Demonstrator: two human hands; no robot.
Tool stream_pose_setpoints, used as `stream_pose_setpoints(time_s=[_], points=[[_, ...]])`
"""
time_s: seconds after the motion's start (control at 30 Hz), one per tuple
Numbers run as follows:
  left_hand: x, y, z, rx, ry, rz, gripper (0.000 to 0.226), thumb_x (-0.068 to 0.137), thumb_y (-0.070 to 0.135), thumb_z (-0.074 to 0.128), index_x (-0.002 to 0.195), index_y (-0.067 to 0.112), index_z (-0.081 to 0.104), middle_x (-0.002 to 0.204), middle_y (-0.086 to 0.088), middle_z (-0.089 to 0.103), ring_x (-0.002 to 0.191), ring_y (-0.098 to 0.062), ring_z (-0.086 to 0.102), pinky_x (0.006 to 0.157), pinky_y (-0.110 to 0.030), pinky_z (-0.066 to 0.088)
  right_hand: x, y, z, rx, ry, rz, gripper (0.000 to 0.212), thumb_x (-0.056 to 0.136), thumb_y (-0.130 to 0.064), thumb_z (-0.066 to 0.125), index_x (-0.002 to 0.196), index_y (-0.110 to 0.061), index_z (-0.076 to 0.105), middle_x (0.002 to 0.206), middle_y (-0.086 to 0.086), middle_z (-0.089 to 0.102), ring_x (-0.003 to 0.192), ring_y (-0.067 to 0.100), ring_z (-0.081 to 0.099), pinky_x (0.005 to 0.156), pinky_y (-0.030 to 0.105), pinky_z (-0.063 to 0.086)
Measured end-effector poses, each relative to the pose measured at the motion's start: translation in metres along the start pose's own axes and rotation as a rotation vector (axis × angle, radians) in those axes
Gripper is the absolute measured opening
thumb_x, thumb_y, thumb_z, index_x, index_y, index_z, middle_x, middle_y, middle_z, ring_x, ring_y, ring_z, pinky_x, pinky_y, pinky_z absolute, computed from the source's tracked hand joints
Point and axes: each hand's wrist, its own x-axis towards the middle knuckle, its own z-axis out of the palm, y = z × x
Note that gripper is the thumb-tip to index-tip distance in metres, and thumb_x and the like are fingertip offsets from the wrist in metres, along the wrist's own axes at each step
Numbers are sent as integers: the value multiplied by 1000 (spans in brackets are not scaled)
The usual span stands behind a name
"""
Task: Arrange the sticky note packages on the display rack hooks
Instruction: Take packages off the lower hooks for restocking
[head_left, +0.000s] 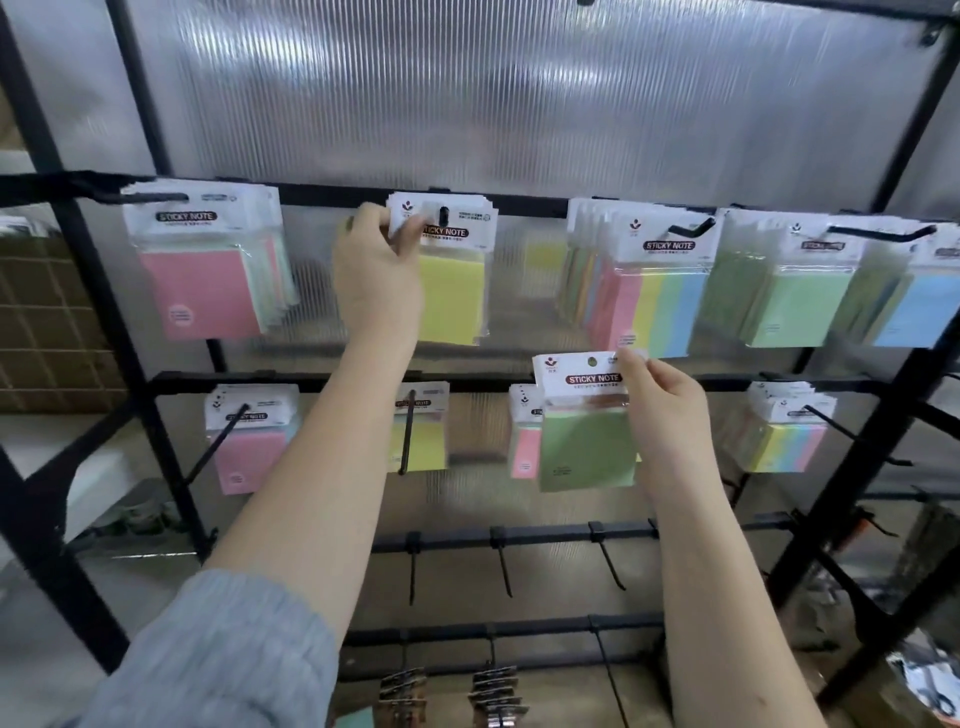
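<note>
My left hand (376, 270) pinches the white header card of a yellow sticky note package (451, 296) that hangs on the second hook (443, 214) of the rack's top bar. My right hand (662, 410) holds a green sticky note package (587, 447) by the right side of its header, in front of the middle bar, off any hook. Pink packages (200, 291) hang at top left. A multicolour package stack (654, 306), green packages (795, 306) and a blue package (919, 312) hang at top right.
The middle bar (322, 382) carries pink (249, 452), yellow (421, 441), pink-edged (524, 447) and pastel multicolour packages (789, 441). Bare black hooks (501, 566) jut from the lower bars. Black rack posts (78, 291) frame both sides. Cardboard boxes (47, 322) stand at left.
</note>
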Motion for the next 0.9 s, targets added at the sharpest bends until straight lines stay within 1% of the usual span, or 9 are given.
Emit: stream_pose_setpoints(time_s=[0.07,0.17,0.23,0.37,0.5,0.6,0.7,0.8,0.9], points=[[2,-2,-1,6,3,-12,27,91,34,57,91,6,58,89,-3,51,75,-14,43,55,-22,29,-3,0,-2,10,-5,9,47,92,-36,54,91,11,53,75,5,48,70,18,41,68,33,31],[-6,-6,-4,-1,-14,-42,24,89,33,60,98,11,58,96,-4,55,77,-13,47,65,-24,38,-8,-1,-5,11,28,8,47,92,-37,53,87,9,54,74,5,46,68,18,38,66,32,29],[-16,-10,-9,-2,-22,-63,26,91,34,58,104,13,55,96,-1,56,80,-12,50,65,-23,36,-13,1,-8,18,55,-1,44,93,-37,51,82,6,54,73,4,43,66,18,34,63,29,27],[-41,-24,-18,42,-64,-115,20,97,28,44,104,11,52,91,2,57,80,-16,52,62,-25,34,-25,4,-13,40,121,15,37,94,-32,50,67,-9,57,51,-10,52,42,6,42,45,14,34],[-66,-46,-24,167,-249,-238,10,96,23,41,97,18,50,87,5,55,75,-16,52,52,-26,33,-26,7,-18,39,205,44,27,88,-21,48,71,0,46,60,1,38,56,16,33,58,29,28],[-81,-55,-24,215,-353,-286,12,94,21,43,95,20,55,90,5,58,77,-17,54,51,-25,35,-24,7,-30,50,255,46,24,85,-23,47,63,-17,43,59,-4,44,58,15,40,57,27,33],[-93,-52,-17,246,-437,-296,12,95,24,43,93,22,55,82,5,59,69,-19,58,52,-28,47,-19,3,-46,88,273,8,12,79,-26,52,70,-21,47,73,4,44,68,19,41,64,34,34],[-102,-42,-5,352,-492,-277,13,94,22,42,96,23,56,71,7,53,61,-15,52,46,-22,34,-9,1,-65,93,285,-68,34,82,-27,60,57,-24,38,66,2,44,63,17,42,61,31,35],[-111,-30,12,412,-493,-285,16,93,21,44,98,20,58,79,2,56,74,-23,51,52,-25,34,7,-5,-85,102,294,-180,42,86,-29,63,50,-28,43,52,-16,51,52,8,51,53,21,40]])
